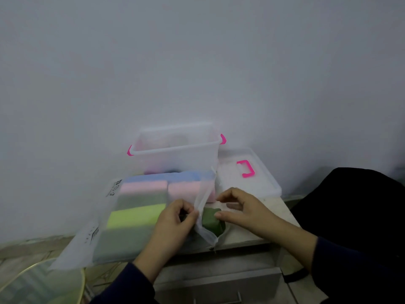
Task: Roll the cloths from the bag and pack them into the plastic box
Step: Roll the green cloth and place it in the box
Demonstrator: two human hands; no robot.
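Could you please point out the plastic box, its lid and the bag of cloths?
plastic box (175, 160): head view, front wall.
lid (258, 183): head view, flat top.
bag (105, 244): head view, translucent front panel.

Plastic box contents blurred; frosted bag veils the cloths.

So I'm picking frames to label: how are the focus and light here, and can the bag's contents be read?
Head view: soft all over, dim flat light with no hard shadows; wide-angle bending tilts the floor line. The frosted bag hazes its cloths to colour blocks, though the dark green cloth at its open mouth between the left hand and right hand reads clearer. The plastic box holds only faint pink blurs.
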